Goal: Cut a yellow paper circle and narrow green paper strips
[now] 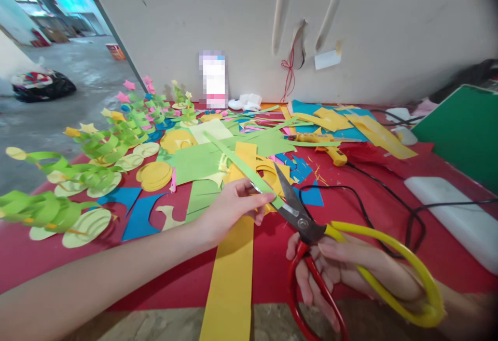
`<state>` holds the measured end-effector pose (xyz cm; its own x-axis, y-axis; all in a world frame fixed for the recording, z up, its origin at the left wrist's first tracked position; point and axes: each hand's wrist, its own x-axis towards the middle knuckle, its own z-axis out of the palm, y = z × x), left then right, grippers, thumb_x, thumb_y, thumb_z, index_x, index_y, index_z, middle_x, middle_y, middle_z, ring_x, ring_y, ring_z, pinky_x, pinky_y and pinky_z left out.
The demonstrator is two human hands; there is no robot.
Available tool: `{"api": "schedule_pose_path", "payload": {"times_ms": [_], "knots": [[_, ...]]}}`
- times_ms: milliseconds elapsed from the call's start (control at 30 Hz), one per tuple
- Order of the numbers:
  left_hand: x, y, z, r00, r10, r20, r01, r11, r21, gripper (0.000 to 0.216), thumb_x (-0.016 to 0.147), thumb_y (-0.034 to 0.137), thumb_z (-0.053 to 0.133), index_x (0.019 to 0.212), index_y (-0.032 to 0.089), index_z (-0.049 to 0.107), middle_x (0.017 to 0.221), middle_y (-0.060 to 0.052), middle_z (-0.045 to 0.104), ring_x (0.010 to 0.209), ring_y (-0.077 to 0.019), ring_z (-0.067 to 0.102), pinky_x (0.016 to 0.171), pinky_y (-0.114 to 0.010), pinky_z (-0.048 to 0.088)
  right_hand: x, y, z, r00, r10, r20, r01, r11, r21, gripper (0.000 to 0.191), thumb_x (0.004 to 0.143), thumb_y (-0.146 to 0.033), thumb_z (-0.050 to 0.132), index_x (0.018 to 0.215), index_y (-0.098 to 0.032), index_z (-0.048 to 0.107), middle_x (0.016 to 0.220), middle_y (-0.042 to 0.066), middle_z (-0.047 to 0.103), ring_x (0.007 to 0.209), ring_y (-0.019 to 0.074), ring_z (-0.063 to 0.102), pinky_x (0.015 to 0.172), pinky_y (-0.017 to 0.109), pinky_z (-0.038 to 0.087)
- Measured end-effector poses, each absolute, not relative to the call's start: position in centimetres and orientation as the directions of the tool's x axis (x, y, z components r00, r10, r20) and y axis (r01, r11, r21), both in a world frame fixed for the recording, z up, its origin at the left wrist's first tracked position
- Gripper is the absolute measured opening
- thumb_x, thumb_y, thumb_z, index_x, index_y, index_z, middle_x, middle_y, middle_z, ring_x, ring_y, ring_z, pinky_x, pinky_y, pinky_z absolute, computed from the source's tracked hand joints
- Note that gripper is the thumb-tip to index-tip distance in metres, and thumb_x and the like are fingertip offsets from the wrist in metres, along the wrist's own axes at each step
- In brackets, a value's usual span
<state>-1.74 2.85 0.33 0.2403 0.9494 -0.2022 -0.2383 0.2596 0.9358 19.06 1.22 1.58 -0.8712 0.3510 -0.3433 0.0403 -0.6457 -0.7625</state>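
Observation:
My left hand (pixel 237 203) pinches a long light-green paper strip (pixel 241 167) between thumb and fingers. The strip slants from upper left down to the scissors. In my right hand (pixel 322 268) is a pair of scissors (pixel 301 216) with one red and one yellow handle. Their blades are spread, and the lower end of the strip lies between them. Below my left hand a wide yellow paper band (pixel 233 273) hangs over the table's front edge. Yellow paper with a round cut-out (pixel 268 169) and blue scraps (pixel 295 167) lie behind the blades.
Curled green paper pieces with stars (pixel 112 144) stand along the left. Yellow paper discs (pixel 155 176) lie near them. A yellow glue gun (pixel 330 151) with a black cord rests at right, near a white block (pixel 451 216). A phone (pixel 215 79) leans against the wall.

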Motion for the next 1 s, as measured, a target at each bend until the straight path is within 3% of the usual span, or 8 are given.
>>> {"api": "schedule_pose_path", "payload": {"times_ms": [467,600,800,1000], "knots": [[-1.8,2.7,0.6,0.309,0.933,-0.183,-0.245,0.264,0.933,0.013,0.073,0.019,0.063,0.061,0.013,0.061,0.044,0.002,0.053,0.042,-0.0063,0.046,0.044,-0.017,0.034,19.6,0.2,0.3,-0.825,0.462,-0.325,-0.048,-0.632,-0.774,0.037,0.091,-0.031,0.024,0.12,-0.013,0.037,0.077,0.009,0.06,0.052,0.012,0.055,0.049,0.025,0.043],[-1.7,2.7,1.0,0.304,0.937,-0.174,-0.241,0.252,0.937,0.019,0.073,0.019,0.063,0.055,0.013,0.059,0.041,0.002,0.05,0.039,-0.0059,0.043,0.042,-0.018,0.033,19.6,-0.2,0.1,-0.788,0.51,-0.343,-0.027,-0.586,-0.81,0.036,0.09,-0.033,0.027,0.113,-0.012,0.044,0.072,0.007,0.059,0.05,0.0105,0.053,0.048,0.024,0.042],[-1.8,2.5,0.8,0.297,0.942,-0.154,-0.225,0.226,0.948,0.019,0.073,0.018,0.062,0.055,0.013,0.057,0.041,0.002,0.051,0.039,-0.0057,0.043,0.042,-0.017,0.033,19.7,-0.5,0.4,-0.717,0.556,-0.421,0.073,-0.541,-0.838,0.035,0.09,-0.035,0.03,0.086,-0.01,0.054,0.063,0.004,0.055,0.043,0.0066,0.048,0.04,0.016,0.038],[-1.8,2.7,0.7,0.293,0.944,-0.149,-0.212,0.216,0.953,0.016,0.073,0.018,0.062,0.058,0.012,0.059,0.04,0.003,0.049,0.039,-0.0047,0.042,0.043,-0.016,0.033,19.9,-0.4,0.4,-0.713,0.516,-0.475,0.096,-0.599,-0.795,0.033,0.089,-0.038,0.031,0.091,-0.013,0.053,0.062,0.002,0.053,0.04,0.0053,0.046,0.037,0.015,0.038]]}}
